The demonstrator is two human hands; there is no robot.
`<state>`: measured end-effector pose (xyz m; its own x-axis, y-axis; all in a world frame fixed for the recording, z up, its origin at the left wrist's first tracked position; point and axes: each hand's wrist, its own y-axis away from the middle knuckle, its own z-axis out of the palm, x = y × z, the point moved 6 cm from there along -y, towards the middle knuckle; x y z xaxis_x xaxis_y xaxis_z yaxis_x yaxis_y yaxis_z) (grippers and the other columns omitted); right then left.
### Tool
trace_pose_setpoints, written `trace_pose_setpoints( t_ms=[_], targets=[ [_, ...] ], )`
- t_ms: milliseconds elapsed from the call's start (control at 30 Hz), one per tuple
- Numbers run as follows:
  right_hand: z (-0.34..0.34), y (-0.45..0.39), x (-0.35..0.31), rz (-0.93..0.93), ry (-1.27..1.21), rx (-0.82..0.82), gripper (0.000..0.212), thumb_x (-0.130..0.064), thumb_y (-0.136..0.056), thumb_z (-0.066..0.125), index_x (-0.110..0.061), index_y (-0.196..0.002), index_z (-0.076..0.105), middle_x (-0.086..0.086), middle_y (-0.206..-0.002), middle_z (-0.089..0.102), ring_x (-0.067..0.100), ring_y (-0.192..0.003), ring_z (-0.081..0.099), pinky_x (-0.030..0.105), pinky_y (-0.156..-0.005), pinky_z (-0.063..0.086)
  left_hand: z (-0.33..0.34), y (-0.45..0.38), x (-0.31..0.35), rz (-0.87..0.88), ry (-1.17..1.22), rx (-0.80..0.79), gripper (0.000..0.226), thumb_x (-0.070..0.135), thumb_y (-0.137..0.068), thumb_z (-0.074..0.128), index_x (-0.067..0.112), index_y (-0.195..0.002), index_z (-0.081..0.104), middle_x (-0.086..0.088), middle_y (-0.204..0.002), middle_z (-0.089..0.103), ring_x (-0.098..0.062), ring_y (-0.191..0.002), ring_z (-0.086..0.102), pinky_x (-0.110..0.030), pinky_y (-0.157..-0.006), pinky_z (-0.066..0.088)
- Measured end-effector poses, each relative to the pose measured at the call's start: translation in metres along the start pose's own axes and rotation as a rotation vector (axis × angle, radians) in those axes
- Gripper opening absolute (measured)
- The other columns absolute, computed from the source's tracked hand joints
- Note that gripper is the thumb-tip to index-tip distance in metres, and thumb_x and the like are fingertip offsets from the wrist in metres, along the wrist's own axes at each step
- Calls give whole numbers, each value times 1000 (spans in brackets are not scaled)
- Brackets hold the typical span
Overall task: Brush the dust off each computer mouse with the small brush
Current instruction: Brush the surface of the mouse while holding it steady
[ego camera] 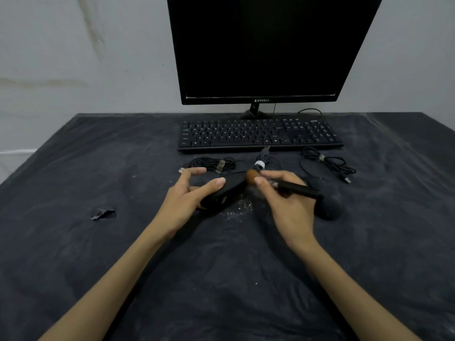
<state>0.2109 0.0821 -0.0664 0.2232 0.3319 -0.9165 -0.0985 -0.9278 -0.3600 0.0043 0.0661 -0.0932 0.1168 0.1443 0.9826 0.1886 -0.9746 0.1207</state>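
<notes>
My left hand [189, 195] holds a black wired mouse [227, 193] tilted up off the dark cloth, thumb across its top. My right hand [285, 200] grips a small brush [293, 187] with a black handle. The brush's brown bristles [251, 176] touch the front end of the held mouse. A second black mouse [328, 201] lies on the cloth just right of my right hand, partly hidden by the brush handle. White dust specks [242, 206] lie on the cloth under the held mouse.
A black keyboard [258, 135] and dark monitor [266, 50] stand behind. Bundled mouse cables lie at the left [214, 164], middle [263, 161] and right [327, 163] in front of the keyboard. A torn spot [103, 213] marks the cloth at left.
</notes>
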Motion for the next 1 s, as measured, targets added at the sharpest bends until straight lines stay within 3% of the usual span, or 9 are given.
trace_pose_setpoints(
  t_ms=[133, 233, 333, 467, 567, 733, 867, 933, 1000],
  targets=[
    [29, 28, -20, -144, 36, -266, 9, -14, -81, 75, -18, -89, 74, -4, -89, 70, 2, -84, 64, 11, -76, 45, 1, 2, 3, 51, -50, 10, 62, 55, -62, 69, 31, -118, 55, 2, -72, 74, -10, -71, 67, -31, -72, 51],
    [4, -3, 6, 17, -17, -31, 10, -17, -80, 75, -26, -82, 70, 0, -85, 70, 10, -81, 65, 27, -80, 50, -2, 5, 5, 70, -17, 19, 62, 51, -65, 71, 30, -120, 54, 2, -72, 74, -6, -67, 66, -27, -70, 47],
    [-23, -23, 16, 130, -118, 98, 8, -15, -82, 74, -21, -84, 68, 7, -84, 70, 19, -81, 68, 30, -78, 53, -5, 4, 8, 130, -41, 9, 69, 45, -59, 78, 33, -122, 51, 10, -85, 76, -4, -84, 68, -22, -81, 47],
    [-26, -30, 9, 163, -255, 105, 11, -11, -83, 73, -7, -89, 65, 6, -74, 68, 9, -68, 66, 19, -68, 51, -9, 4, 13, 298, -224, 18, 91, 30, -50, 92, 33, -127, 45, 14, -100, 74, 6, -101, 63, -6, -87, 44],
    [-12, -25, 2, 160, -274, 31, 9, -14, -83, 72, -6, -85, 68, 4, -70, 69, 8, -61, 63, 18, -58, 50, -12, 4, 14, 369, -291, 13, 99, 23, -47, 95, 34, -129, 40, 12, -104, 73, 7, -105, 62, -2, -89, 40],
    [27, 0, 4, 138, -92, -301, 8, -14, -77, 78, -14, -80, 71, 0, -66, 69, 13, -59, 65, 28, -57, 53, -12, 3, 12, 394, -338, -11, 104, 18, -45, 96, 35, -129, 37, 10, -106, 72, 4, -110, 60, -10, -99, 40],
    [6, -29, 9, 70, 164, -95, 13, -23, -75, 80, -19, -85, 73, -4, -77, 71, 9, -67, 66, 33, -75, 56, -15, 3, 13, 390, -349, -7, 103, 14, -46, 96, 41, -125, 37, 18, -107, 71, 5, -111, 60, -34, -113, 36],
    [0, -32, 0, 27, 144, -17, 14, -26, -75, 79, -19, -86, 74, -2, -79, 72, 11, -73, 69, 34, -77, 57, -14, 3, 13, 398, -361, -12, 103, 13, -45, 96, 43, -124, 36, 21, -108, 70, 5, -111, 60, -37, -114, 35],
    [8, -23, -9, -13, 71, -65, 12, -22, -75, 80, -18, -85, 74, -4, -78, 72, 10, -74, 69, 28, -77, 56, -14, 2, 13, 399, -354, -16, 103, 10, -45, 96, 45, -121, 36, 23, -107, 70, 5, -111, 59, -34, -113, 36]
  ],
)
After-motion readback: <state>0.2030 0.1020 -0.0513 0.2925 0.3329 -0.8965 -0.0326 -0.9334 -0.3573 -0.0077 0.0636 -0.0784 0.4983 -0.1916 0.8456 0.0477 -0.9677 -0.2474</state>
